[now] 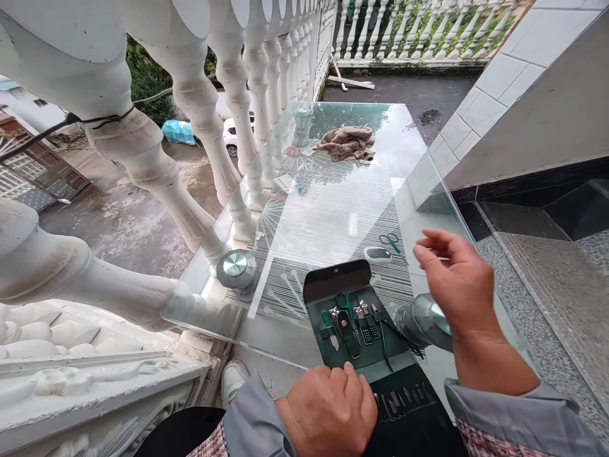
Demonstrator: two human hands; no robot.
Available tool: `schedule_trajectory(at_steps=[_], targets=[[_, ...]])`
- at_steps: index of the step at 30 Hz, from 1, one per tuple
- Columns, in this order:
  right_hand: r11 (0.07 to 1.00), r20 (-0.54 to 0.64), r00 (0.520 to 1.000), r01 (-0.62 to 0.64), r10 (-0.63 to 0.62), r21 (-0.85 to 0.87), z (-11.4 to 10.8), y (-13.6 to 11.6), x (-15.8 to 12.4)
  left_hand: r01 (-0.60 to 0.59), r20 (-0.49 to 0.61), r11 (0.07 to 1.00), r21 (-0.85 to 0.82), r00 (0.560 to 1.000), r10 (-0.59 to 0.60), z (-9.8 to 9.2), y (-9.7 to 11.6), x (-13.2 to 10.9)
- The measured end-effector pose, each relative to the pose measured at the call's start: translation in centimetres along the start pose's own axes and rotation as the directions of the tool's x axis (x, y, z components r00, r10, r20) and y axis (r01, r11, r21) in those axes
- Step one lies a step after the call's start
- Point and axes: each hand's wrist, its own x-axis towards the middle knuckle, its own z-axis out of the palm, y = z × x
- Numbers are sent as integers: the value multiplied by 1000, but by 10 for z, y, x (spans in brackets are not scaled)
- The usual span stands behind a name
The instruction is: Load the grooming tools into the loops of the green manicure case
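A dark green manicure case lies unfolded at the near edge of the glass table. Nail clippers, green-handled scissors and other small tools sit in its loops; slim tools line the lower black panel. My left hand is closed, knuckles up, against the case's lower left side; its palm side is hidden. Above the table's right side is my right hand, fingers loosely bent, thumb apart, nothing visible between them. Just left of it, another pair of green-handled scissors lies beside a white oval object with a dark top.
A crumpled brown cloth lies at the glass table's far end. White balusters run along the left. Stone steps and a tiled wall stand at right. A white shoe shows below the near edge.
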Motion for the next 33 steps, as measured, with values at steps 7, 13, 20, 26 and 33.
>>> schedule_trajectory(at_steps=[7, 13, 20, 26, 33], targets=[[897, 169, 976, 196, -138, -397, 7, 58, 25, 7, 11, 1000, 10, 1000, -7, 1, 1, 0], [745, 367, 887, 441, -278, -501, 19, 59, 14, 7, -3, 1000, 8, 1000, -7, 0, 1, 1], [754, 367, 890, 433, -271, -494, 18, 51, 6, 1, -31, 1000, 20, 1000, -1, 1, 0, 1], [708, 263, 947, 313, -183, -633, 29, 56, 14, -14, 12, 999, 32, 1000, 14, 2, 2, 0], [710, 355, 927, 329, -119, -622, 21, 56, 15, -15, 25, 1000, 24, 1000, 15, 2, 2, 3]])
